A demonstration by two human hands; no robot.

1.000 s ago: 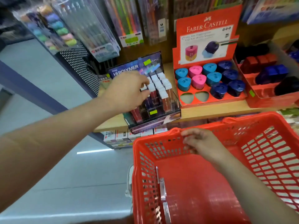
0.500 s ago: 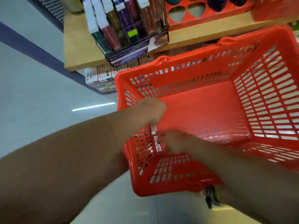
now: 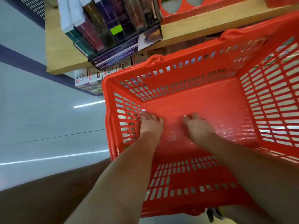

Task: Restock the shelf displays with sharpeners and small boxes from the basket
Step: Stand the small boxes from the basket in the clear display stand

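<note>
Reaching into red basket (image 3: 202, 97), both hands palm-down on its solid floor. Left hand (image 3: 151, 122) by left slotted wall, fingertips at small white piece (image 3: 143, 110), too blurred to name; pinching or only touching, cannot tell. Right hand (image 3: 196, 125) mid-floor, fingers curled under; any hold hidden. Basket just below wooden shelf (image 3: 202, 26). Shelf carries clear display case (image 3: 119, 38) of slim boxes, and red sharpener tray (image 3: 210, 7) beside it.

The floor (image 3: 40, 113) is pale grey and glossy, with two white light streaks (image 3: 89, 104) reflected across it and a thin dark seam (image 3: 53, 139). A dark blue band (image 3: 24, 60) runs under the left edge of the wooden shelf (image 3: 59, 50). A black perforated panel (image 3: 36, 5) stands beyond its far left corner.
</note>
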